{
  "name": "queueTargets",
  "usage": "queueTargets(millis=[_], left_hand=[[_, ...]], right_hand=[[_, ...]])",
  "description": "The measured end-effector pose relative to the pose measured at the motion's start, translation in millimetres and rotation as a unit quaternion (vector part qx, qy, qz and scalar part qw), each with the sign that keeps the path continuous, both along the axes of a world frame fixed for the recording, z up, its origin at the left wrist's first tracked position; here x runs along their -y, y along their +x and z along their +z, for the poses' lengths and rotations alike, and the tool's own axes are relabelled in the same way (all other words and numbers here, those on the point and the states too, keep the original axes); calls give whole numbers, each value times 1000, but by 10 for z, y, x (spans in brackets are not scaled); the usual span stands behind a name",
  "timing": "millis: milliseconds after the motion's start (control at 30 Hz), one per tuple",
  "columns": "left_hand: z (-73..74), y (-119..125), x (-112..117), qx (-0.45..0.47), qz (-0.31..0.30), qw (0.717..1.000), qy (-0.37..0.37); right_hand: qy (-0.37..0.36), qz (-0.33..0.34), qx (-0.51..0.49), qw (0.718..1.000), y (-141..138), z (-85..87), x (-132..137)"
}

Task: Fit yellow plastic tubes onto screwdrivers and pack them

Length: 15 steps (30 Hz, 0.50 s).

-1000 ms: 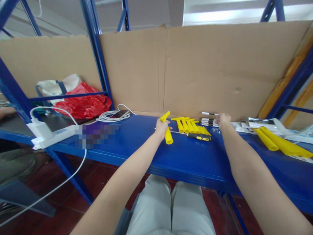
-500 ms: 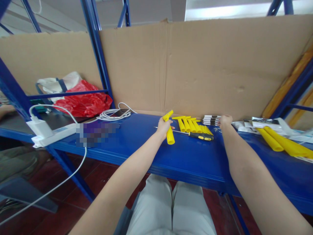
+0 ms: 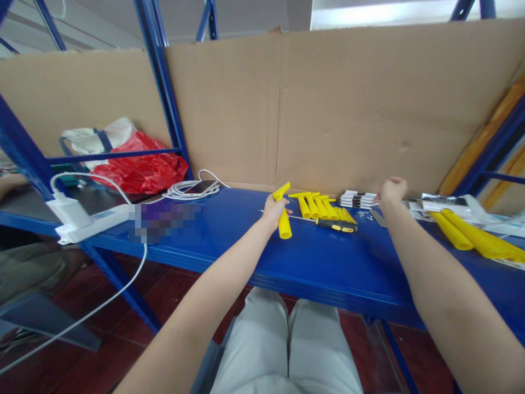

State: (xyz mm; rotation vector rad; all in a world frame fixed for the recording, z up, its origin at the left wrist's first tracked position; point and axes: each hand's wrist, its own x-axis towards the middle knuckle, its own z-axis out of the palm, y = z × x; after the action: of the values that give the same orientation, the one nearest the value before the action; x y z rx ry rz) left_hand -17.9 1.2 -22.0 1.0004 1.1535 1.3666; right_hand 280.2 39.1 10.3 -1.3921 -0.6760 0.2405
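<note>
My left hand (image 3: 274, 212) is wrapped around a yellow plastic T-shaped scraper handle (image 3: 284, 225), its wide head pointing up and away. Beside it on the blue table lies a screwdriver (image 3: 336, 225) with a black and yellow grip. Several more yellow handles (image 3: 318, 205) lie in a row behind the screwdriver. My right hand (image 3: 392, 190) is closed just right of a stack of small white and black packs (image 3: 356, 199); anything in its fingers is hidden. Under its wrist lies a flat grey metal plate (image 3: 378, 219), with tiny silvery parts (image 3: 368, 215) beside it.
Yellow tubes (image 3: 476, 235) and plastic-wrapped packs (image 3: 445, 205) lie at the right. At the left are a white power strip (image 3: 96, 223), a coiled white cable (image 3: 184, 191) and a red plastic bag (image 3: 139, 164). A cardboard sheet (image 3: 348, 109) walls the back. Another person's hand shows far left.
My right hand has moved right and slightly up, away from the white and black packs, uncovering the grey metal plate. My left hand keeps its hold on the yellow scraper handle.
</note>
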Motion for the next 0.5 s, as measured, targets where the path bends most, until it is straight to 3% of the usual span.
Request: queueTargets(millis=[67,133,267,367,500], left_hand=[[6,-6,10,0,-2,1000,0],[1,-19,5,1,-4,1000,3],[-39,-50,-41,-16,-34,999,16],[-84,-66,-81,-54,-71,996,6],[-124,-86,-104,-113,-110,987,-29]], right_hand=[[36,-10,-60,997,-146,120,142],[64,-2,-51,997,-306,220,321],[56,105,85,989,-551,243,688],[2,180,263,948,-619,86,813],[-111,258,433,857,-645,-151,750]])
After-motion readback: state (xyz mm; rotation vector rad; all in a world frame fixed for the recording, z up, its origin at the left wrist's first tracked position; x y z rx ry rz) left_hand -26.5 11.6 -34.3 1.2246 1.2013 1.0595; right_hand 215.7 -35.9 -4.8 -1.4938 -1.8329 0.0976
